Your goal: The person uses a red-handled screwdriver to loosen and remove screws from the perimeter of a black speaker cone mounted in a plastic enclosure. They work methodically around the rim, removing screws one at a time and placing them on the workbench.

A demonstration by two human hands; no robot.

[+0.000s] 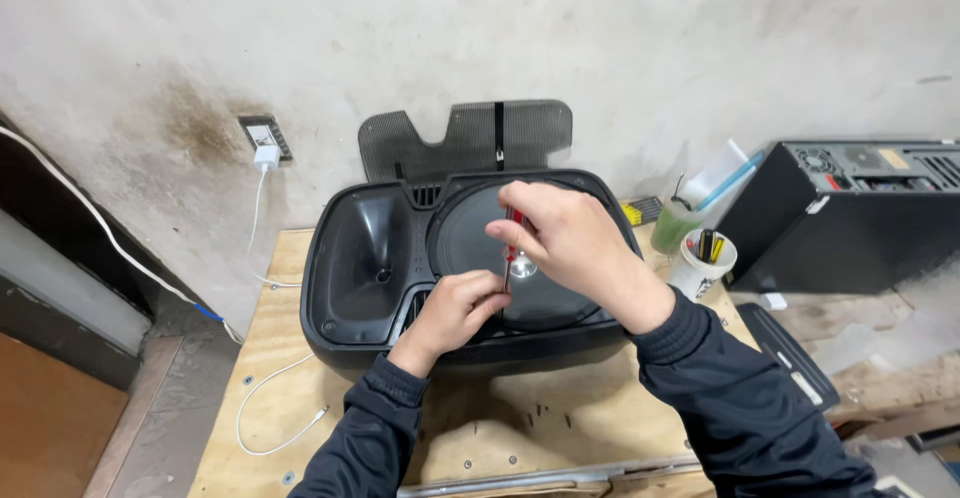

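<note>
A black speaker cabinet (365,258) lies face up on a plywood table (500,418), its round woofer cone (470,243) and horn opening exposed. My right hand (565,238) is shut on a red-handled screwdriver (514,233), held upright over the woofer's near edge. My left hand (455,310) pinches the lower end of the screwdriver shaft at the woofer rim, fingers closed around it. The tip is hidden by my fingers.
A black mesh grille (470,138) leans on the wall behind the speaker. A white cup with pens (700,263), a green container (672,226) and a black computer case (850,213) stand at right. A white charger cable (262,398) hangs from a wall socket (265,138) onto the table.
</note>
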